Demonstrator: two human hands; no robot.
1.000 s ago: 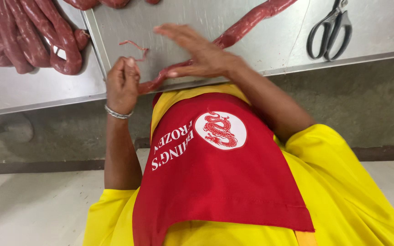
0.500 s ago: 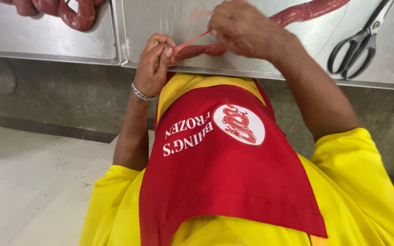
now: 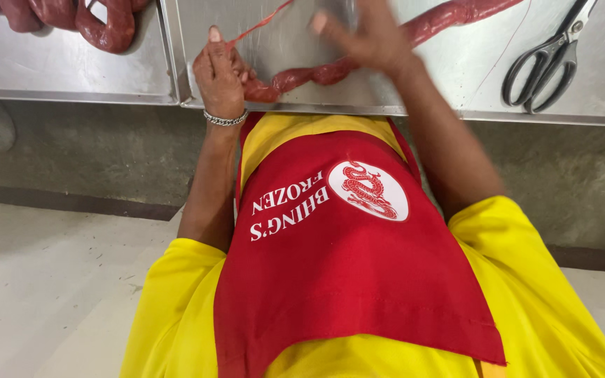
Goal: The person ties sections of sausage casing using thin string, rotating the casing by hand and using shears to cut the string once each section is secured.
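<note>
A long red sausage (image 3: 330, 70) lies on the steel table (image 3: 281, 42), running up to the right. My left hand (image 3: 218, 70), which wears a silver bracelet, is closed on the sausage's near end. A thin red string (image 3: 257, 24) runs taut from that hand's thumb up and to the right, out of the picture. Blurred by motion, my right hand (image 3: 372, 38) hovers over the middle of the sausage with its fingers spread. I cannot see whether it holds the string.
Black-handled scissors (image 3: 544, 59) lie on the table at the right. A pile of finished red sausages (image 3: 78, 17) sits in a steel tray (image 3: 50, 70) at the upper left. My red apron (image 3: 344, 245) and yellow shirt fill the lower part, with grey floor (image 3: 43, 280) to the left.
My right hand has opened from a closed grip near my left hand and swung up and to the right. The string is now pulled taut, and my left hand keeps its hold.
</note>
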